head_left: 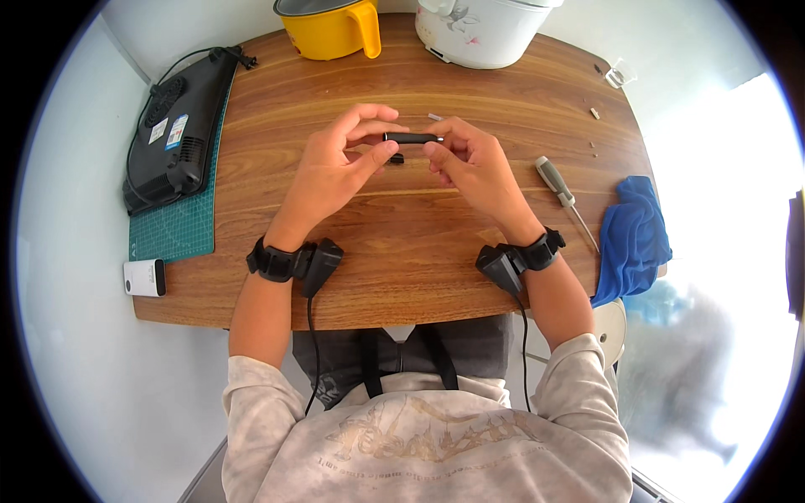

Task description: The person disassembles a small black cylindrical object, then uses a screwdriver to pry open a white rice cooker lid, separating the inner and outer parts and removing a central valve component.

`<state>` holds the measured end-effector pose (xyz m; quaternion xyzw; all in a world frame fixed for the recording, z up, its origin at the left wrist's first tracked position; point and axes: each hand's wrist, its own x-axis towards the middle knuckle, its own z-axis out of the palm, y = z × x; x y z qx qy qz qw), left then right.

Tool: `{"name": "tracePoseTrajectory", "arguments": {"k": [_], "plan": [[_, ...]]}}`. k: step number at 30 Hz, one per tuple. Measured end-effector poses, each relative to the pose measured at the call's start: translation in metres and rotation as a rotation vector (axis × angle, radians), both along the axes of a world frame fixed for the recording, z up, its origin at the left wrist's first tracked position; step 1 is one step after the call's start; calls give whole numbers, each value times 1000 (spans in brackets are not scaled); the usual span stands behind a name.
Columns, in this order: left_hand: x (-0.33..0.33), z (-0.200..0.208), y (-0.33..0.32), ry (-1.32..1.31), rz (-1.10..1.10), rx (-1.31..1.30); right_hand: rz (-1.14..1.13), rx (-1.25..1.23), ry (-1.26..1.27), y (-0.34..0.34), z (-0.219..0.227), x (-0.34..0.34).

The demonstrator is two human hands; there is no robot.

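Over the middle of the table, a short slim black cylinder lies level between my hands, with a bright ring at its left end and a shiny metal tip at its right. What kind of thing it is I cannot make out. My left hand pinches its left end, thumb below and fingertips above. Thumb and index finger of my right hand close on the other end. A small black piece shows just below the cylinder. Just beyond the fingers, a small pale strip rests on the wooden table.
A black appliance with a cable lies on a green cutting mat at left, near a white device. A yellow pot and white cooker stand at the back. Right: a screwdriver, blue cloth, clear plastic piece.
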<state>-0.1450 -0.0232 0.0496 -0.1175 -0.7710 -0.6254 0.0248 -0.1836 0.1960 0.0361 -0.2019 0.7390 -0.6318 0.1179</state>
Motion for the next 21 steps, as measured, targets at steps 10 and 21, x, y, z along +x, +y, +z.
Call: {"name": "tracePoseTrajectory", "arguments": {"k": [10, 21], "plan": [[-1, -2, -1, 2, -77, -33, 22, 221, 83, -4, 0, 6], [-1, -5, 1, 83, -151, -30, 42, 158, 58, -4, 0, 7]]}}
